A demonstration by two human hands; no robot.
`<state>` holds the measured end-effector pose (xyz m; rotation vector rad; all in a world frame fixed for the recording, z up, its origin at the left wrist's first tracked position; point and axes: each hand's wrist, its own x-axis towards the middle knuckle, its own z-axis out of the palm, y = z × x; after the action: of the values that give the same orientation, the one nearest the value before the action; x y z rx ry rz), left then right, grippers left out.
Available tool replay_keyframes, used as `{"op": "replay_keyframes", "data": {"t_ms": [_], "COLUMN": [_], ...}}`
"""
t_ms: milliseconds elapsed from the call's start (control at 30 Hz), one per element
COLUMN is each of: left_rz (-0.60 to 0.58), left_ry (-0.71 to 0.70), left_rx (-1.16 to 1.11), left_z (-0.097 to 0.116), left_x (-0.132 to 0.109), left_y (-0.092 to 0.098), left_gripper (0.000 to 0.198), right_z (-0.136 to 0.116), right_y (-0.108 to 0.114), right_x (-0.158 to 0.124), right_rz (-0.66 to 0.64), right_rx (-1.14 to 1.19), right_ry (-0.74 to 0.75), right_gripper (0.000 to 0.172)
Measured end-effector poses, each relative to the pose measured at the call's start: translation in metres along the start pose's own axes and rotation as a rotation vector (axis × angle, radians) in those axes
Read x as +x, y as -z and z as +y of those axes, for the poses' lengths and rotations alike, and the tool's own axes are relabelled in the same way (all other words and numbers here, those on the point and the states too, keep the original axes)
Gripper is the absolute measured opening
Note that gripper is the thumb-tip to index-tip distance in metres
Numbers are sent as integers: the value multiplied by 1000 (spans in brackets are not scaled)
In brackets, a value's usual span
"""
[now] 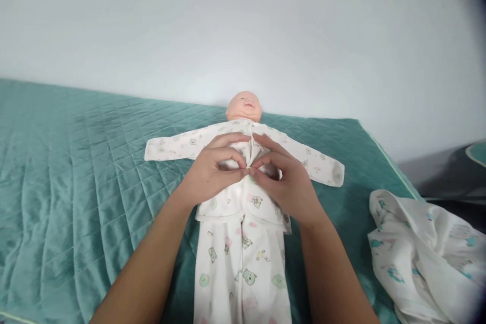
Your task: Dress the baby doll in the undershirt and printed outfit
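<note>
A baby doll [244, 105] lies on its back on the bed, dressed in a white printed top [178, 145] with the sleeves spread wide and matching trousers [243, 268]. My left hand [210, 172] and my right hand [288, 182] meet over the doll's chest. Both pinch the front edges of the top together at the middle, fingertips touching. The doll's own hands are hidden inside the sleeves.
A teal quilted bedcover [76, 162] stretches to the left and behind the doll. A crumpled white printed cloth [421, 253] lies at the bed's right edge. A plain white wall stands behind, and the bed ends on the right near a dark floor.
</note>
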<state>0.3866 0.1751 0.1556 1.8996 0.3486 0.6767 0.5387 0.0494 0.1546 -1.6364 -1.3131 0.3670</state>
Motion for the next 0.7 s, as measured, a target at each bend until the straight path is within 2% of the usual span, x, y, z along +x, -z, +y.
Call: {"op": "replay_keyframes", "data": {"t_ms": [100, 233, 367, 467, 567, 633, 700], "left_rz": [6, -70, -133, -95, -29, -5, 29], "left_ry": [2, 8, -17, -47, -86, -100, -95], "left_rx": [-5, 4, 73, 180, 249, 246, 220], "left_z": [1, 2, 0, -1, -2, -2, -1], "left_x": [0, 0, 1, 2, 3, 3, 2], "left_y": [0, 4, 7, 4, -3, -6, -8], "left_gripper": [9, 11, 11, 7, 15, 13, 8], "right_z": [-1, 0, 0, -2, -4, 0, 11], "right_y": [0, 3, 6, 2, -4, -4, 3], "right_x": [0, 0, 1, 1, 1, 2, 3], "right_rz": [1, -34, -60, -67, -25, 23, 142], "right_rx": [39, 124, 168, 145, 130, 214, 369], "right_ry": [-25, -94, -87, -96, -117, -143, -195], "right_gripper": [4, 7, 11, 9, 12, 15, 18]}}
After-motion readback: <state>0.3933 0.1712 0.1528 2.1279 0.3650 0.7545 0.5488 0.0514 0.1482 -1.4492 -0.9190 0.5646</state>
